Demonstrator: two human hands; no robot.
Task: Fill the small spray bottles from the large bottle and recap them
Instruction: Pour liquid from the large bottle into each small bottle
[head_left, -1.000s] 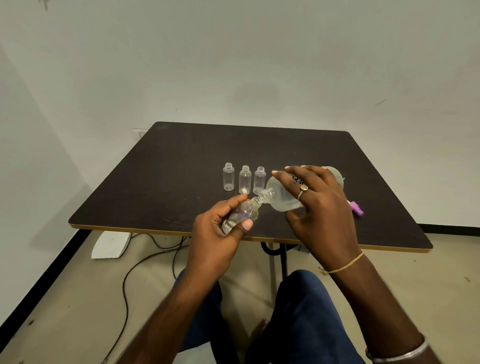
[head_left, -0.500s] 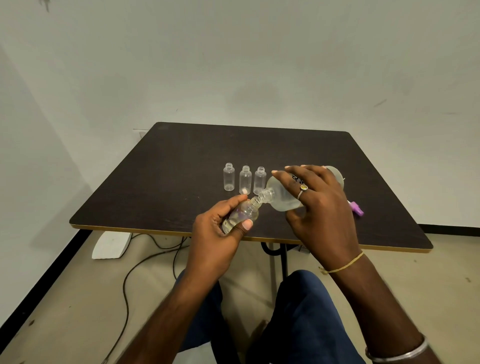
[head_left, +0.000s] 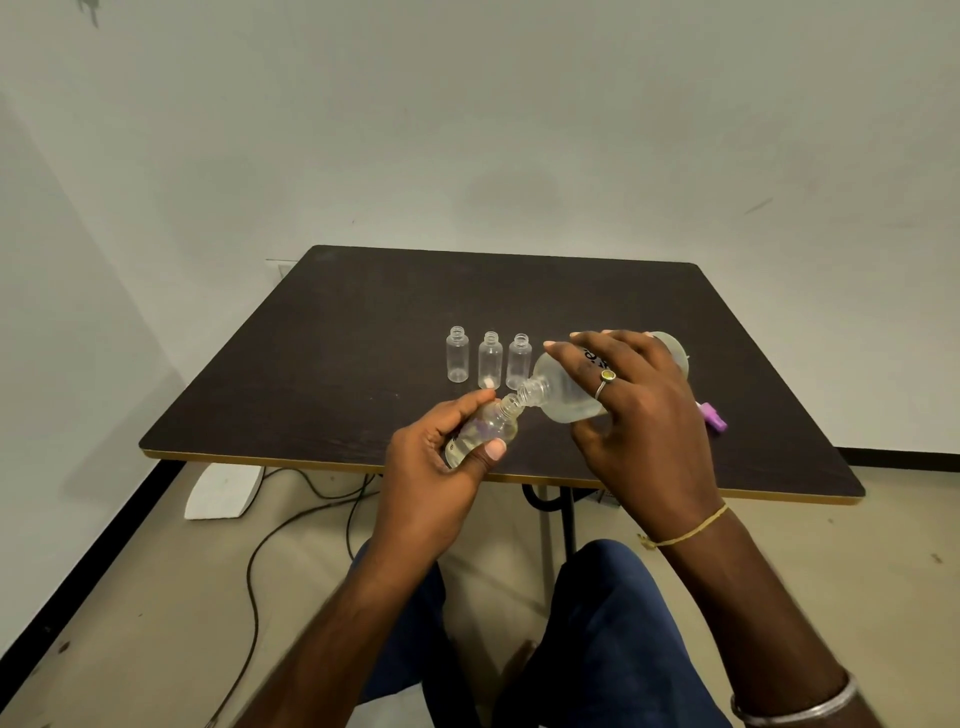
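Observation:
My left hand (head_left: 431, 467) grips a small clear spray bottle (head_left: 493, 427), uncapped and tilted with its neck up to the right. My right hand (head_left: 639, 410) holds the large clear bottle (head_left: 563, 397) tipped on its side, its open mouth touching the small bottle's neck. Both hang just above the dark table (head_left: 337, 364) near its front edge. Three more small clear bottles (head_left: 489, 359) stand upright and uncapped in a row behind them. A purple cap (head_left: 712, 417) lies on the table to the right of my right hand, partly hidden by it.
The table's front edge (head_left: 311, 465) has a thin yellow trim. Below it, black cables (head_left: 291, 525) run over the beige floor beside a white table foot (head_left: 221, 493). My knees in blue trousers (head_left: 597, 623) are under my arms. White walls stand behind and to the left.
Almost nothing has moved; both hands keep the two bottles mouth to mouth in the same tilted pose.

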